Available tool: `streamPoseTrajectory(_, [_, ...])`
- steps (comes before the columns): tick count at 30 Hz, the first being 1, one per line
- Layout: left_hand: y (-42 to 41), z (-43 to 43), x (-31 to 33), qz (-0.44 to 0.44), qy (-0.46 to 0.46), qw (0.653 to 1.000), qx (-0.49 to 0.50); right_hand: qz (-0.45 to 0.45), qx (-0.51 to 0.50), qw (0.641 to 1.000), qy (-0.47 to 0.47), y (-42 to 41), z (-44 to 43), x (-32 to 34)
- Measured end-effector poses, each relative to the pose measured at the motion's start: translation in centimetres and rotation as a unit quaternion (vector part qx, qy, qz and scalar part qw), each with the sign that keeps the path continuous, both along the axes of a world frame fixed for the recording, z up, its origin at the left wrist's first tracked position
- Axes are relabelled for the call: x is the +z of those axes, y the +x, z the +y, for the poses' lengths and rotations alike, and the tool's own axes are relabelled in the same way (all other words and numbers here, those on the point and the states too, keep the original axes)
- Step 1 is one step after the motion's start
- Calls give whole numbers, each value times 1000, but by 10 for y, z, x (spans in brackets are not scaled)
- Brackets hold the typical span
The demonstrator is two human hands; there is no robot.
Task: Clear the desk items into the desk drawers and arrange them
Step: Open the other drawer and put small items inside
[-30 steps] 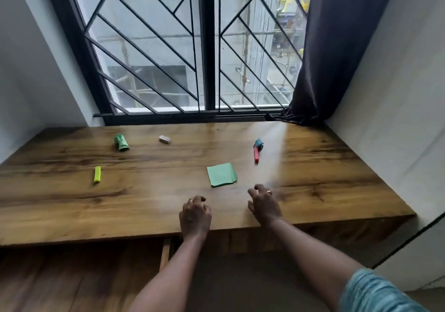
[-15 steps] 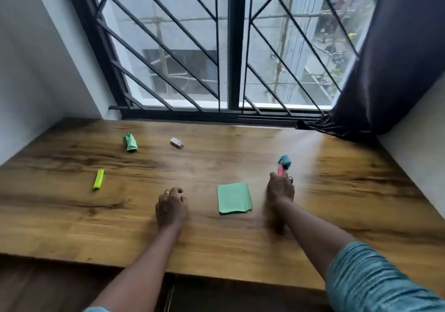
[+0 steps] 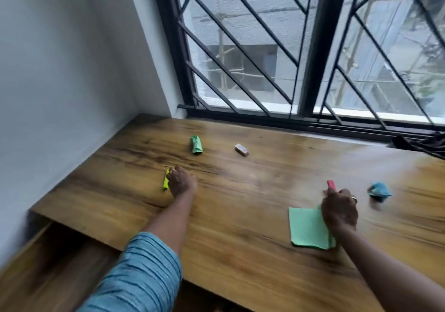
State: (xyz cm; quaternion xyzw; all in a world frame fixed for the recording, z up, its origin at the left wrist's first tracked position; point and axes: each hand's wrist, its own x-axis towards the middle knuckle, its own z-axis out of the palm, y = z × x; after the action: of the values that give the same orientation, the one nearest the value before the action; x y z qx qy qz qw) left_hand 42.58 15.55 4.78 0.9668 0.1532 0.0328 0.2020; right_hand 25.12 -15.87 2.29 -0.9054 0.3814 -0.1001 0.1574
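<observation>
My left hand point(image 3: 181, 183) lies on the wooden desk point(image 3: 240, 215) with its fingers curled over a yellow-green highlighter point(image 3: 165, 181); whether it grips it is unclear. My right hand point(image 3: 339, 209) is closed around a red marker point(image 3: 331, 184), whose tip sticks out above the fingers. The hand partly covers a green sticky-note pad point(image 3: 308, 228). A crumpled blue paper point(image 3: 379, 190) lies just right of that hand. Farther back sit a crumpled green paper point(image 3: 196, 145) and a small eraser point(image 3: 241, 149).
A grey wall point(image 3: 60, 82) bounds the desk on the left and a barred window point(image 3: 301, 58) runs along the back. A dark curtain hem point(image 3: 421, 143) rests at the back right. Below the desk's front edge at lower left is a wooden surface point(image 3: 48, 270).
My left hand moved left across the desk to the yellow-green highlighter. My right hand has lifted the red marker away from the blue paper. The view swung left.
</observation>
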Motion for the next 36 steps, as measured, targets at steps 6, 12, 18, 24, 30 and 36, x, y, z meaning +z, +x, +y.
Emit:
streamPoseTrajectory(6, [38, 24, -13, 31, -36, 996, 73, -7, 30, 999, -15, 27, 30, 11])
streamPoseTrajectory(12, [43, 30, -32, 20, -33, 997, 70, -1, 44, 999, -23, 26, 47, 14])
streamPoseTrajectory(18, [20, 42, -28, 10, -68, 997, 47, -35, 45, 998, -20, 6, 66, 7])
streamPoseTrajectory(24, [-46, 59, -15, -22, -114, 993, 6, -73, 105, 991, -31, -29, 99, 7])
streamPoseTrajectory(30, [-152, 85, -5, -38, -102, 994, -5, -73, 168, 982, -47, -84, 145, 8])
streamPoseTrajectory(36, [-258, 126, -12, -28, -111, 993, 19, -59, 230, 971, 1, -141, 210, 3])
